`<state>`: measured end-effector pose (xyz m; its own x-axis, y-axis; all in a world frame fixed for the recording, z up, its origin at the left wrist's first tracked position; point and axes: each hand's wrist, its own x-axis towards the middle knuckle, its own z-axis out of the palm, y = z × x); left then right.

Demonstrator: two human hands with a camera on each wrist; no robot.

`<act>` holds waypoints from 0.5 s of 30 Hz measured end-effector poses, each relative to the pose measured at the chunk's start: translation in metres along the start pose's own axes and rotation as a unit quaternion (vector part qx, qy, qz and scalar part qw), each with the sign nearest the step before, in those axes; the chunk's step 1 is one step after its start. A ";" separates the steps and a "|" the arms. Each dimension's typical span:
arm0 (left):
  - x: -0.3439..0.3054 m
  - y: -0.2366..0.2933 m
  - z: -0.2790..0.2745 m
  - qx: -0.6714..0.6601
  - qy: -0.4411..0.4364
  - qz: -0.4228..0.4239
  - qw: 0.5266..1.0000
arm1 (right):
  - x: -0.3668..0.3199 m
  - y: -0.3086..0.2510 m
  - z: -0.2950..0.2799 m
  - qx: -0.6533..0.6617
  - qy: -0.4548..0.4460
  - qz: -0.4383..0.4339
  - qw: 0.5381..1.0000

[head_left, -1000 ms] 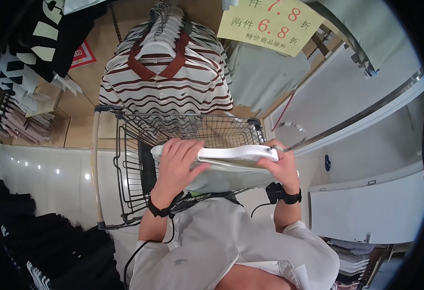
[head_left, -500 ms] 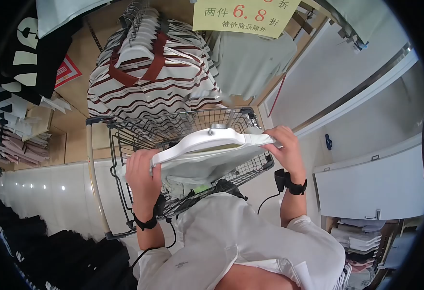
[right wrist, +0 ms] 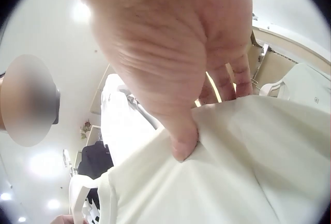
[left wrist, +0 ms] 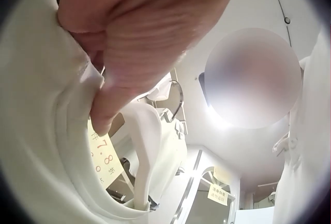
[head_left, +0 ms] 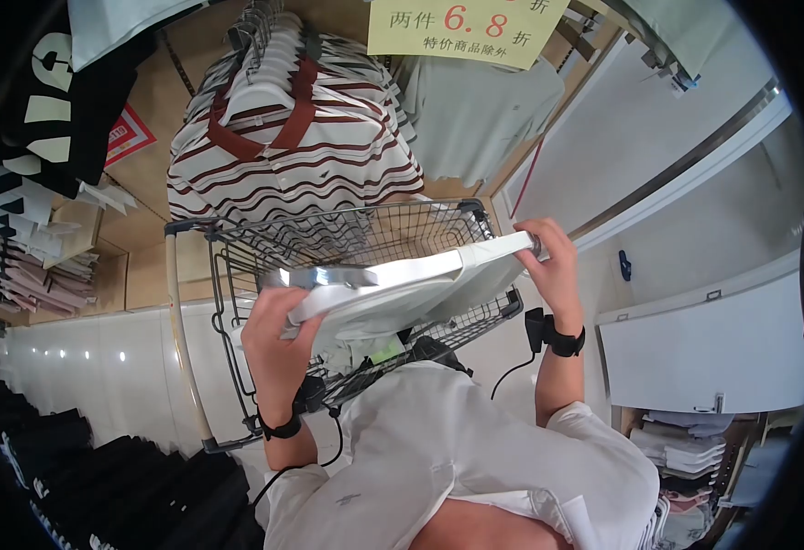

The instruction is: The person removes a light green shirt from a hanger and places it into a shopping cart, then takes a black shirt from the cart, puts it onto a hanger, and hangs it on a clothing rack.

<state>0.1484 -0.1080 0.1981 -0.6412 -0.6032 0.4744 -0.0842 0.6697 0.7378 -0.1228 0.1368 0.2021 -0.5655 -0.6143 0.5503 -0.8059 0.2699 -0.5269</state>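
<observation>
A pale T-shirt [head_left: 379, 316] on a white hanger [head_left: 415, 273] is stretched between my two hands, above the shopping cart [head_left: 178, 339]. My left hand [head_left: 273, 344] pinches the shirt near its collar; in the left wrist view, the thumb lies by the ribbed neckline [left wrist: 72, 131] and the hanger [left wrist: 147, 146] shows through the neck opening. At the opposite shoulder my right hand [head_left: 553, 266] grips the cloth, its thumb pressed on the near face of the fabric [right wrist: 248, 156]. The hanger's metal hook [head_left: 328, 277] points left, toward my left hand.
Striped polo shirts [head_left: 283, 183] hang beyond the cart, beside pale green shirts [head_left: 475, 119] under a yellow sign [head_left: 466, 32]. Dark clothes [head_left: 136, 486] line the lower left. A white cabinet [head_left: 704, 357] stands on the right, with folded clothes [head_left: 681, 449] below it.
My hands have moved farther apart along the shirt, the left one leftward and the right one up. The hanger's hook has swung from the right side over to the left.
</observation>
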 end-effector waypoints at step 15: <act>0.001 0.015 0.014 -0.002 -0.013 0.056 0.998 | 0.005 -0.047 0.025 0.054 -0.135 -0.100 0.984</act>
<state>0.1356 -0.0924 0.2025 -0.6658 -0.5133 0.5415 -0.0072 0.7302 0.6832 -0.0829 0.1024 0.2135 -0.3192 -0.8254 0.4656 -0.8649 0.0529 -0.4992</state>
